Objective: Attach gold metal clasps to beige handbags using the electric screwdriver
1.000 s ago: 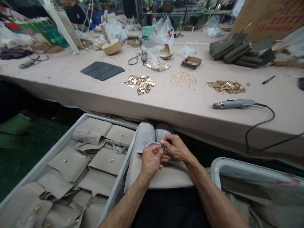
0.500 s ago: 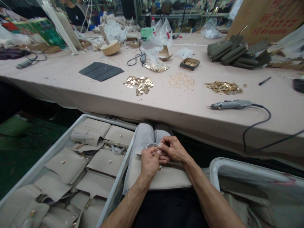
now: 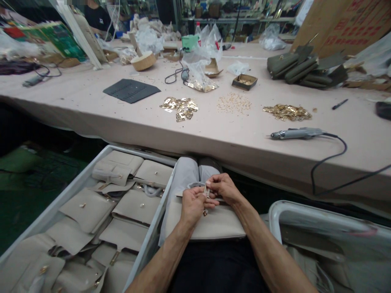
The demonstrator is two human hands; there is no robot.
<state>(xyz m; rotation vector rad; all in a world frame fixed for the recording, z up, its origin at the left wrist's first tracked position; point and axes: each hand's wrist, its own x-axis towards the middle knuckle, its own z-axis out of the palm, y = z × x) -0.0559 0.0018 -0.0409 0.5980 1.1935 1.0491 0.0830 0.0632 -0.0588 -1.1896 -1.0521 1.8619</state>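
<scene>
A beige leather bag (image 3: 214, 224) lies across my lap below the table edge. My left hand (image 3: 193, 203) pinches the bag's narrow strap and a small metal clasp (image 3: 207, 191) at the bag's top edge. My right hand (image 3: 224, 188) meets it from the right, with fingertips closed on the same clasp. A small gold stud (image 3: 205, 213) shows on the bag's front, just under my left thumb.
A grey bin (image 3: 91, 179) at my left holds several beige bags. Another bin (image 3: 305, 211) stands at my right. On the pink table (image 3: 152, 126) lie piles of gold fittings (image 3: 180, 108), a corded electric screwdriver (image 3: 296, 133), a dark leather panel (image 3: 131, 90) and olive bags (image 3: 302, 67). Another person stands at the far left.
Both hands have stayed together at the strap, with only small finger shifts; the clasp now shows between the fingertips. The view has drifted slightly.
</scene>
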